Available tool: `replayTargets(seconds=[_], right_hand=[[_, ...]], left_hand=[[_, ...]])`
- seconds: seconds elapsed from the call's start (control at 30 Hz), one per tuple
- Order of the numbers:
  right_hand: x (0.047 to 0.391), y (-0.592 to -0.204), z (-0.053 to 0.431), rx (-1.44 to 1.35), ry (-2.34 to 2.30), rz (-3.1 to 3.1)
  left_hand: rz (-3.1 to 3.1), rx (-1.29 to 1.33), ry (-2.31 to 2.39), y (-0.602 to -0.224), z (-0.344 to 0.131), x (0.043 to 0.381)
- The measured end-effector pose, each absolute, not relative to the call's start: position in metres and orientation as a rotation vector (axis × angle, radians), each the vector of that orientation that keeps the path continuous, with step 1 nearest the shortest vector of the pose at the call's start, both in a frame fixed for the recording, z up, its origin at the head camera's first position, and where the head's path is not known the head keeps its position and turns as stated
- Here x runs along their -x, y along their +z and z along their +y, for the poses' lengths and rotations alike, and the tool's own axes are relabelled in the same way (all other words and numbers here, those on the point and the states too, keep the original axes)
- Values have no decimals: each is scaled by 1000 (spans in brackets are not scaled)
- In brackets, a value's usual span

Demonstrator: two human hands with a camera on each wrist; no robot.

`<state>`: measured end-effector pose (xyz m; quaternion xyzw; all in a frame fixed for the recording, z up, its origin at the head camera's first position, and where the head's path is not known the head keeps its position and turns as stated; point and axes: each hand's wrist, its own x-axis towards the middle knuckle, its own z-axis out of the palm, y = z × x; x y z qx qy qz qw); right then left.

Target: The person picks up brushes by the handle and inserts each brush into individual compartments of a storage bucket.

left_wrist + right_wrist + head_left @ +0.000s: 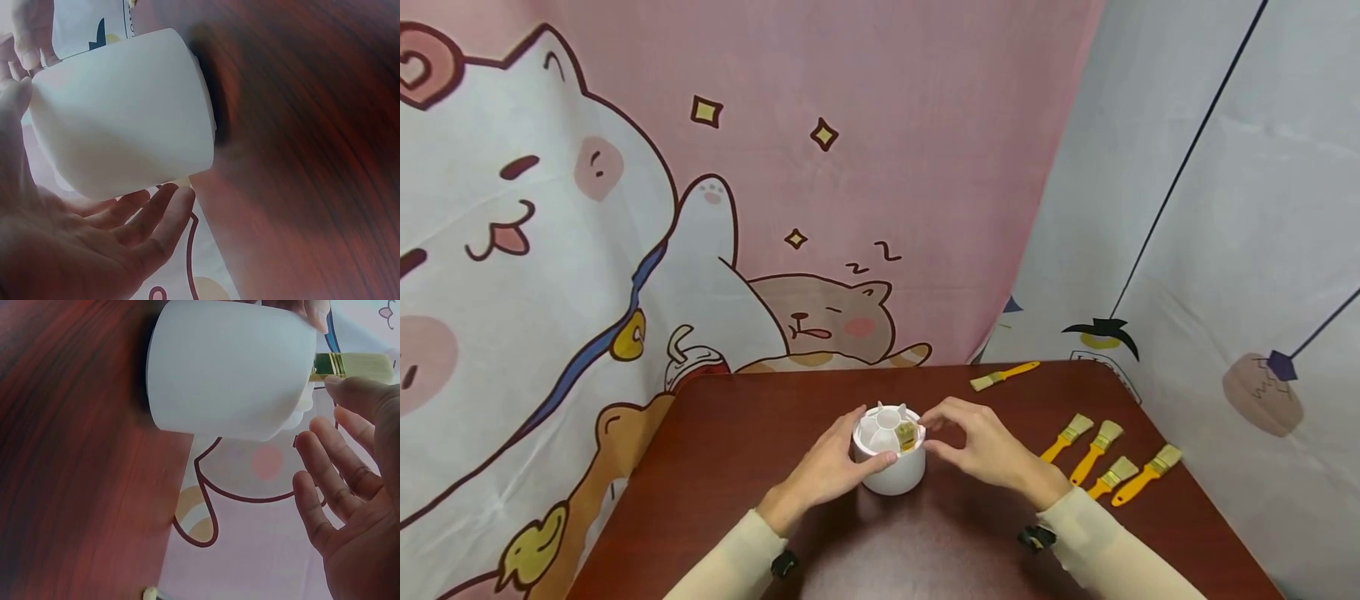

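A white round divided holder point(891, 477) stands upright on the table. My left hand point(835, 457) grips its left side, with the thumb at the front rim and the fingers round the far side. One paintbrush point(907, 434) stands bristles up in the holder's right compartment; its handle is hidden inside. My right hand point(981, 437) is at the right rim beside this brush. In the right wrist view the thumb lies right by the brush's metal band point(328, 365), while the other fingers are spread loosely apart from it.
Several yellow-handled paintbrushes point(1101, 450) lie side by side on the brown table point(760, 400), right of my right forearm. Another paintbrush point(1003, 377) lies near the back edge. A printed cloth point(925, 167) hangs behind the table and along its sides.
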<state>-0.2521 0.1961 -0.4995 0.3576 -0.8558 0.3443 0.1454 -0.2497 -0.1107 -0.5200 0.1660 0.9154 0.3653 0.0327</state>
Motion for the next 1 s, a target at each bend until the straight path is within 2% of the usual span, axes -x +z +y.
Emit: replayTargets(seconds=[0.23,0.6,1.0], right_hand=[[251,-500,203,-1008,963,-2435],[246,-502,211,-960,859,-2488],[240,-504,220,-884,693,-2556]], left_hand=[[2870,-467,1104,-521,-111,251],[3030,-163,1055,-512,-93,230],[2988,-158,1102,-507,-93,225]])
